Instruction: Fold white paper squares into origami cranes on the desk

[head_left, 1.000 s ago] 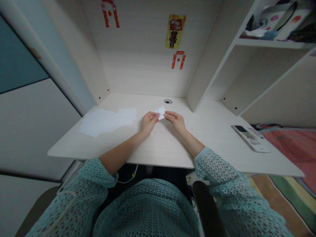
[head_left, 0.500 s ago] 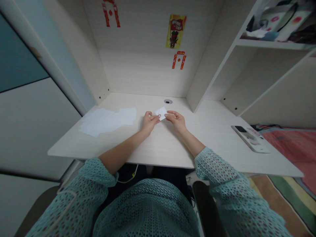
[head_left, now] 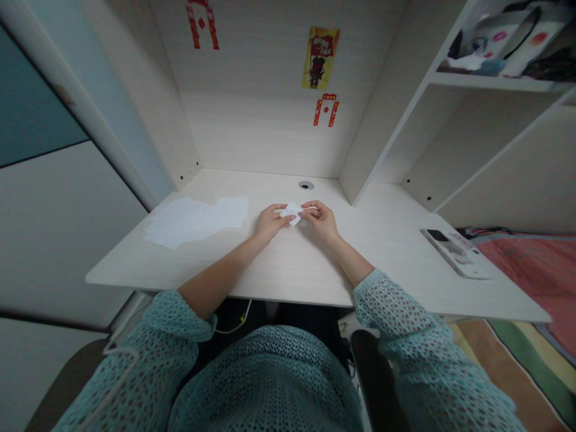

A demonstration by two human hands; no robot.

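Between my two hands is a small folded piece of white paper [head_left: 292,211], held over the middle of the desk. My left hand [head_left: 272,222] pinches its left side, the thumb lying along the lower edge. My right hand [head_left: 320,219] grips the right corner between thumb and fingers. Fingertips cover parts of the paper, and its fold lines are too small to make out. Left of my hands, several white paper sheets [head_left: 193,223] lie overlapping on the desk.
The white desk [head_left: 288,270] has a round cable hole [head_left: 306,186] near its back panel. A phone-like white object [head_left: 454,254] lies at the right. An upright divider [head_left: 378,114] rises behind my right hand. Bags [head_left: 504,39] fill the upper right shelf.
The folded paper has turned between my hands and sits slightly lower. My left fingers have straightened from a curl and lie along its left side. My right hand has barely moved.
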